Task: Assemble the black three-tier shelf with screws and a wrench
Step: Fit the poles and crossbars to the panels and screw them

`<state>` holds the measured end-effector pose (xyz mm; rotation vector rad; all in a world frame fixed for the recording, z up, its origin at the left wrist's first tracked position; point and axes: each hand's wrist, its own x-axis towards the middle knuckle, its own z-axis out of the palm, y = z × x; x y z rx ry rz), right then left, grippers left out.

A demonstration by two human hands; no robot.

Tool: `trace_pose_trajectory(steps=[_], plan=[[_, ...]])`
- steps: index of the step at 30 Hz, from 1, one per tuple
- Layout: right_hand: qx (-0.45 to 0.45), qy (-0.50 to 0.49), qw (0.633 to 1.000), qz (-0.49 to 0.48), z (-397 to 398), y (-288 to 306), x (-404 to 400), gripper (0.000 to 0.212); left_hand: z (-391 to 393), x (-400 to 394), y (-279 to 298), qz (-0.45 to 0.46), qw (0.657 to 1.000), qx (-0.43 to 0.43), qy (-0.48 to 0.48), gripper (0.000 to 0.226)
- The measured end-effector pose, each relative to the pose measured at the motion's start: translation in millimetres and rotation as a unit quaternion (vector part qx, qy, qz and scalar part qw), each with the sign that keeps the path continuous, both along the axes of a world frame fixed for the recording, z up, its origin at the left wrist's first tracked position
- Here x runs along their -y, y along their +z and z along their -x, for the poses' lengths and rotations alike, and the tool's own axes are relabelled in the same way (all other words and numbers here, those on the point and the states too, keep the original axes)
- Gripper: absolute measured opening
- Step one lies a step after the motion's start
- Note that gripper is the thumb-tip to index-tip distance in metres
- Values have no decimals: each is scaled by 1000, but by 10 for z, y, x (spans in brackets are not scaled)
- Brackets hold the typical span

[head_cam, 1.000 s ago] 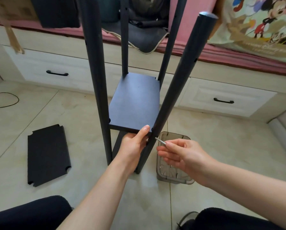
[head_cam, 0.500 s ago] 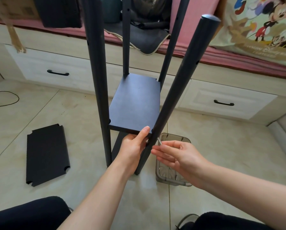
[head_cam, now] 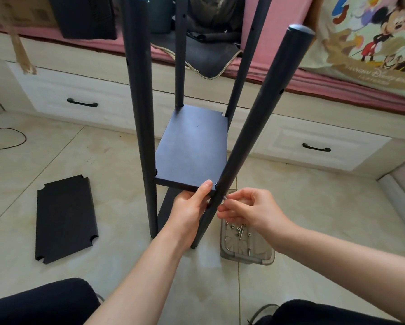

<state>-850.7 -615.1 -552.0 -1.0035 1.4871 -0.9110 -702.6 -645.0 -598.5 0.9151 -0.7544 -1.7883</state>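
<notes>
I see my left hand [head_cam: 192, 205] gripping the front edge of the shelf board [head_cam: 194, 146], thumb on top, at the corner beside the near-right pole [head_cam: 255, 127]. My right hand [head_cam: 248, 207] pinches a small metal screw [head_cam: 225, 197] against that pole, which leans toward 1 o'clock. A clear tray [head_cam: 247, 258] of screws sits just at 5 o'clock; a loose board [head_cam: 65, 219] lies at 9 o'clock.

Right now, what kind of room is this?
Most likely a bedroom at home: a pink-covered platform bed with white storage drawers beneath, a cartoon-print cushion on it, and a tiled floor serving as the workspace.
</notes>
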Motion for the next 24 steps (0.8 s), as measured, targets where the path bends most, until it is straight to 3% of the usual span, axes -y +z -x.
trace_pose_trajectory(steps=[10, 24], plan=[[-158, 51, 982, 94, 64, -68, 37, 5, -15, -27, 24, 9, 1000, 22, -4, 21], [-159, 66, 978, 119, 125, -144, 33, 7, -27, -29, 41, 11, 999, 28, -14, 18]])
